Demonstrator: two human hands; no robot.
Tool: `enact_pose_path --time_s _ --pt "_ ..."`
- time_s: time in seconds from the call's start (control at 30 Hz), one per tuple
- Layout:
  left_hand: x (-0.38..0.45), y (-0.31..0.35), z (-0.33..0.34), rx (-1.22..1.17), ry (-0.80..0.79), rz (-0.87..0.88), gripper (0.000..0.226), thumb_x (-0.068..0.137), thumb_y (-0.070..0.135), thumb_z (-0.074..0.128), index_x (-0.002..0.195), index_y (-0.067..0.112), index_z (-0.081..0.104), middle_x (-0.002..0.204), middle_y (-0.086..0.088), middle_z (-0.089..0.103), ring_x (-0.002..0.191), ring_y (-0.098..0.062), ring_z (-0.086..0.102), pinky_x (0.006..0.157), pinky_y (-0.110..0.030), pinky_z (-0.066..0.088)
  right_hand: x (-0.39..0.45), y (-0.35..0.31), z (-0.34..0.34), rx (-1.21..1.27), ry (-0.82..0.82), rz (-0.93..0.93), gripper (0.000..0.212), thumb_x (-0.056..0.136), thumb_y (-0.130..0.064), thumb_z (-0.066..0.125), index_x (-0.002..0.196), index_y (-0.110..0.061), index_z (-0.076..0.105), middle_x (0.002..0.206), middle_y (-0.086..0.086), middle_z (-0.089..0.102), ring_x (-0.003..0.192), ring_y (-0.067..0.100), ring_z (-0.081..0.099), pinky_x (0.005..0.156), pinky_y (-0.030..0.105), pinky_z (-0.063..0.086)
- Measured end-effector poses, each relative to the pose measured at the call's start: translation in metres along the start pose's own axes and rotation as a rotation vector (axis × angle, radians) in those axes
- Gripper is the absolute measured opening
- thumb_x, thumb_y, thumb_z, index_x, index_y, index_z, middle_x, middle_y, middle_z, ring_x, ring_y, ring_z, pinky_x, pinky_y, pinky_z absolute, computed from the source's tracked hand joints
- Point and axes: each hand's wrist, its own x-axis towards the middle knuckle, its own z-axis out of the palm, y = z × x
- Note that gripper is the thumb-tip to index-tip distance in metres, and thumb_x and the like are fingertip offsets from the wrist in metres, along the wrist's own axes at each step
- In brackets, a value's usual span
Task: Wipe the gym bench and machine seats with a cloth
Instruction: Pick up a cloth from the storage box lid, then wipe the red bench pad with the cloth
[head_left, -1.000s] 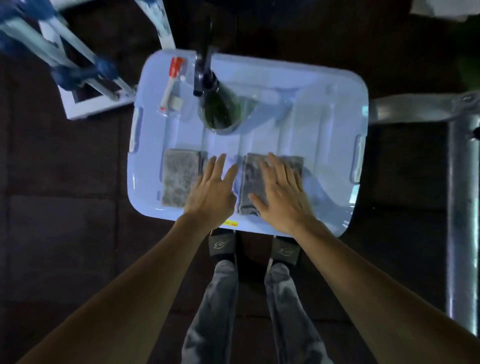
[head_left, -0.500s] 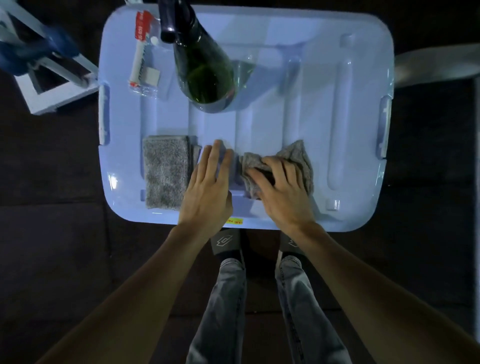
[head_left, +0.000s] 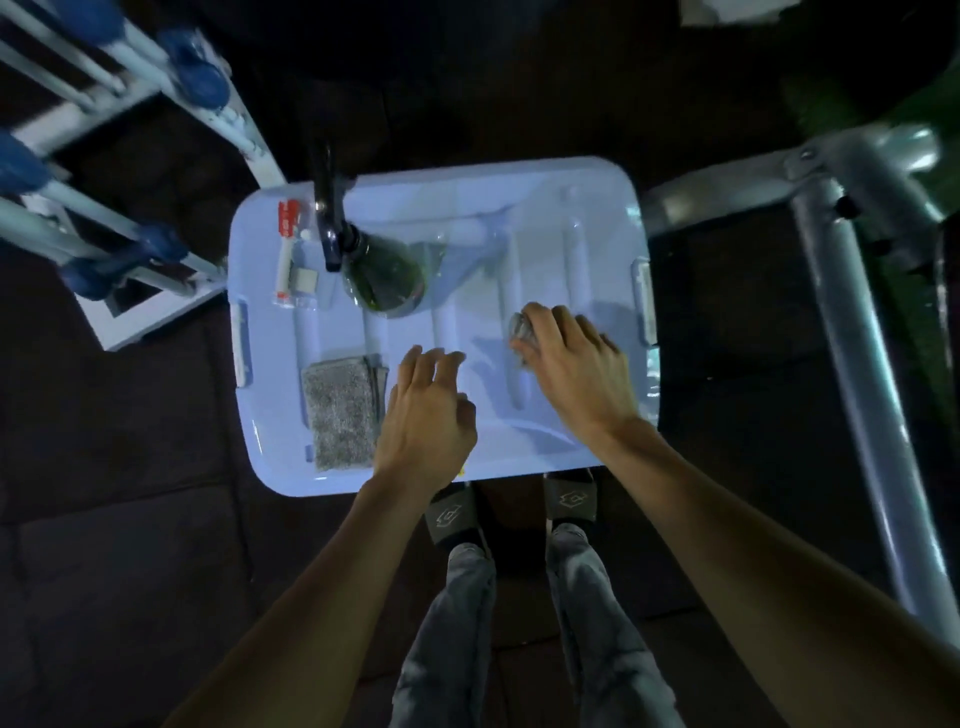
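On the bin lid (head_left: 571, 249), my right hand (head_left: 571, 364) grips a bunched cloth (head_left: 519, 332); my left hand (head_left: 423, 415) hovers open beside a folded cloth (head_left: 340, 413) and a spray bottle (head_left: 384, 275).

Pale blue lid, grey cloths, dark floor.

The storage-box lid (head_left: 545, 457) is pale blue-white with lighter raised ribs and whitish side latches. The folded cloth (head_left: 340, 413) lying on it is mottled grey with a speckled, fuzzy texture; the bunched cloth (head_left: 521, 328) is the same grey. The spray bottle (head_left: 384, 275) is dark green glassy plastic with a black trigger head. The small tube (head_left: 287, 244) beside it is white with a red cap and a red band. The rack (head_left: 130, 171) is white with deep blue knobs. The metal frame (head_left: 857, 338) is silver-grey. The floor (head_left: 104, 519) is near-black brown. The trousers (head_left: 457, 649) are washed, blotchy grey, and the slippers (head_left: 449, 514) are black with a grey strap bearing a pale outlined logo.
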Motion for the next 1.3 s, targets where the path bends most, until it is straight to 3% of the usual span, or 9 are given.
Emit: enact_pose_path --time_s 0.07,0.17,0.3,0.53,0.63,0.8,0.97,1.3 --pt "-0.005 0.033 -0.029 -0.047 0.005 0.033 0.047 0.097 0.007 0.056 0.144 0.003 0.052 0.146 -0.018 0.051 0.147 -0.036 0.032 0.116 -0.05 0.037 0.006 0.006 -0.047 -0.012 -0.012 0.018 0.039 0.104 -0.048 0.041 0.109 -0.013 0.057 0.082 0.005 0.061 0.068 0.026 0.066 0.038 0.033 0.05" --pt "-0.016 0.088 -0.074 -0.046 0.001 0.111 0.047 0.098 0.012 0.056 0.144 0.006 0.052 0.145 -0.015 0.054 0.142 -0.034 0.039 0.113 -0.048 0.039 0.006 0.014 -0.127 -0.044 -0.021 0.012 0.043 0.103 -0.05 0.042 0.11 -0.013 0.061 0.087 0.005 0.063 0.073 0.025 0.068 0.04 0.029 0.044" --pt "-0.038 0.165 -0.126 0.016 -0.039 0.236 0.043 0.099 0.016 0.055 0.143 0.011 0.053 0.14 -0.015 0.058 0.134 -0.036 0.048 0.11 -0.048 0.041 -0.011 0.023 -0.229 0.02 0.046 0.146 0.041 0.103 -0.05 0.042 0.12 -0.015 0.055 0.098 0.006 0.065 0.087 0.028 0.071 0.042 0.037 0.054" --pt "-0.081 0.3 -0.175 0.153 -0.143 0.535 0.026 0.1 0.022 0.055 0.126 0.019 0.06 0.127 -0.005 0.064 0.121 -0.029 0.057 0.101 -0.044 0.045 -0.088 0.053 -0.38 0.14 0.164 0.435 0.048 0.1 -0.054 0.035 0.125 -0.018 0.056 0.111 0.001 0.066 0.102 0.026 0.068 0.062 0.049 0.06" --pt "-0.1 0.37 -0.174 0.091 -0.222 0.619 0.022 0.1 0.021 0.056 0.12 0.018 0.065 0.122 -0.003 0.066 0.113 -0.024 0.063 0.095 -0.046 0.052 -0.131 0.078 -0.428 0.162 0.266 0.563 0.046 0.101 -0.052 0.039 0.127 -0.018 0.056 0.116 0.0 0.067 0.104 0.025 0.068 0.064 0.039 0.055" --pt "-0.136 0.484 -0.147 0.076 -0.371 0.758 0.015 0.097 0.028 0.056 0.106 0.024 0.067 0.104 0.004 0.07 0.092 -0.016 0.066 0.084 -0.041 0.056 -0.208 0.13 -0.48 0.169 0.389 0.765 0.028 0.106 -0.044 0.046 0.12 -0.021 0.052 0.115 -0.007 0.064 0.094 0.02 0.065 0.058 0.031 0.038" --pt "-0.159 0.571 -0.11 0.105 -0.463 0.855 0.007 0.098 0.027 0.058 0.1 0.029 0.065 0.097 0.008 0.067 0.087 -0.008 0.064 0.081 -0.036 0.055 -0.256 0.191 -0.515 0.224 0.384 0.913 0.022 0.107 -0.044 0.043 0.117 -0.026 0.049 0.118 -0.012 0.061 0.096 0.015 0.063 0.066 0.042 0.053" --pt "-0.121 0.681 -0.049 0.23 -0.496 0.888 0.015 0.098 0.025 0.06 0.107 0.018 0.07 0.104 0.002 0.07 0.094 -0.016 0.065 0.089 -0.042 0.057 -0.265 0.315 -0.524 0.259 0.371 0.934 0.03 0.105 -0.045 0.039 0.127 -0.025 0.044 0.122 -0.007 0.055 0.106 0.017 0.056 0.069 0.047 0.055"
